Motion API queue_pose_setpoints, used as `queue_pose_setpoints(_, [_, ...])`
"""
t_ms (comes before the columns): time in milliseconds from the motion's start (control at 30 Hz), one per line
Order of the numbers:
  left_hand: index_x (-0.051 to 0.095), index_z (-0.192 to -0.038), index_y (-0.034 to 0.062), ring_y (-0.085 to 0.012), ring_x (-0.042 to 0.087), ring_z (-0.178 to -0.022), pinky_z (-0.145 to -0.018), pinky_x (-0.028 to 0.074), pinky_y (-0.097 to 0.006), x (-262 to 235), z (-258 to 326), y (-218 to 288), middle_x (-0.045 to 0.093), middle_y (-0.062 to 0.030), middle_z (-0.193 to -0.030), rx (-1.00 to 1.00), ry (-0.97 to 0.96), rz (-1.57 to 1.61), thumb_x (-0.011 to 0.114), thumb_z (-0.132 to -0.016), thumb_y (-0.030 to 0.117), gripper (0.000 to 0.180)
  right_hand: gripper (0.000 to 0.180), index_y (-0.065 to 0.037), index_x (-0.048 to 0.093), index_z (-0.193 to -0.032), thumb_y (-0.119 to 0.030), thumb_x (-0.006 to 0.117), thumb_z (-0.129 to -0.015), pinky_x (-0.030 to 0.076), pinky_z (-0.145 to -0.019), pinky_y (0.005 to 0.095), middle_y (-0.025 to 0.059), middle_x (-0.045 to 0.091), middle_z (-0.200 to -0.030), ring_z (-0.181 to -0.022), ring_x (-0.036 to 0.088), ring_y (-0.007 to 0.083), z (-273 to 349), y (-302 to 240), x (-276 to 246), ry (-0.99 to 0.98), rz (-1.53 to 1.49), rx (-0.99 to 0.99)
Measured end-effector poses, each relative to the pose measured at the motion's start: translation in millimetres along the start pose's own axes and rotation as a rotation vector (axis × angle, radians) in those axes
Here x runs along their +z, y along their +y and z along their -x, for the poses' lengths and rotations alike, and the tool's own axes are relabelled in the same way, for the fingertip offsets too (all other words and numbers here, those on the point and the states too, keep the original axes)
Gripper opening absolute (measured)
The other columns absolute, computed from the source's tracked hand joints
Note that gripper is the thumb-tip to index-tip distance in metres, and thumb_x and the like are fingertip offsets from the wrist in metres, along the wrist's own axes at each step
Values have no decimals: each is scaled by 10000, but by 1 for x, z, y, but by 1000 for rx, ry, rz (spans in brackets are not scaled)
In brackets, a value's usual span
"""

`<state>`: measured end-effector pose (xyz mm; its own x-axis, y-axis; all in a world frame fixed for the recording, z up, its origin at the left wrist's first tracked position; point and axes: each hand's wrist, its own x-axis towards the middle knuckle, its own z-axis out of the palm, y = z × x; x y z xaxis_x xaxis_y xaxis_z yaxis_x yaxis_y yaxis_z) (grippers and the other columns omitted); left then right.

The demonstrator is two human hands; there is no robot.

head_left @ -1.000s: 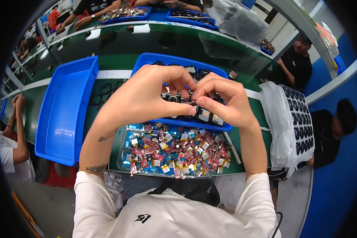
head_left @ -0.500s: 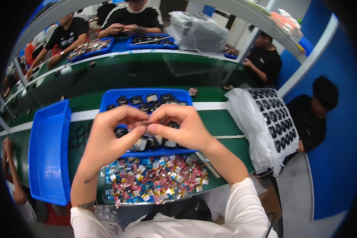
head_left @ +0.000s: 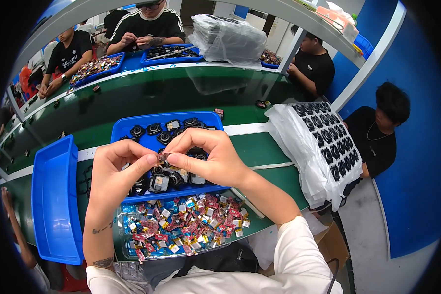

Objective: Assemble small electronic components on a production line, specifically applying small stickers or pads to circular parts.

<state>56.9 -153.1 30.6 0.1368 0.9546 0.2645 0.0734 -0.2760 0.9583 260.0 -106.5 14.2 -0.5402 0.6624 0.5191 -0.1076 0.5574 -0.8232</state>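
Between my fingertips is a small reddish circuit board (head_left: 162, 157), partly covered by the fingers. My left hand (head_left: 116, 169) pinches its left side with thumb and forefinger. From the other side my right hand (head_left: 203, 153) pinches it too. Both hands are held over a blue tray (head_left: 118, 131) of black round-faced housings (head_left: 137, 131), some with a silvery block in them. Just in front of me, a clear tray (head_left: 124, 254) holds a heap of red circuit boards (head_left: 191, 223) with small silvery-white blocks and blue film.
An empty-looking blue bin (head_left: 56, 206) stands at the left. To the right, white wrapping surrounds a tray of black round parts (head_left: 323, 132). A green conveyor belt (head_left: 181, 90) runs beyond, with co-workers around it. A grey shelf frame (head_left: 367, 59) rises at right.
My view has shifted slightly, so the scene sits further left and sharper. Both hands still pinch the circuit board, now seen nearer the left part of the blue tray.
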Motion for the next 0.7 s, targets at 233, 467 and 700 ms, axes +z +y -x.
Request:
queue_pose_setpoints(233, [642, -824, -5, -53, 570, -714, -637, 434, -179, 1, -1, 2, 626, -11, -767, -3, -14, -72, 706, -789, 63, 99, 129, -1, 635, -885, -61, 702, -792, 492, -750, 263, 72, 644, -865, -834, 622, 131, 1, -6, 1, -78, 101, 48])
queue_pose_setpoints(467, [620, -810, 3, -64, 589, -735, -666, 464, -197, -1, -5, -7, 638, -33, -808, 22, -117, 127, 692, -808, 62, 93, 269, -16, 600, -1026, -24, 702, -777, 486, -777, 248, 28, 624, -957, -876, 600, 99, -3, 0, -11, -174, -356, 330])
queue_pose_setpoints(700, [560, -766, 6, -76, 614, -731, -678, 491, -202, -3, -5, -6, 651, -62, -799, -32, -68, 144, 673, -809, 50, 129, 206, 2, 632, -987, -89, 682, -809, 488, -741, 227, 45, 642, -893, -824, 608, 94, -5, 0, -18, -58, -333, 344])
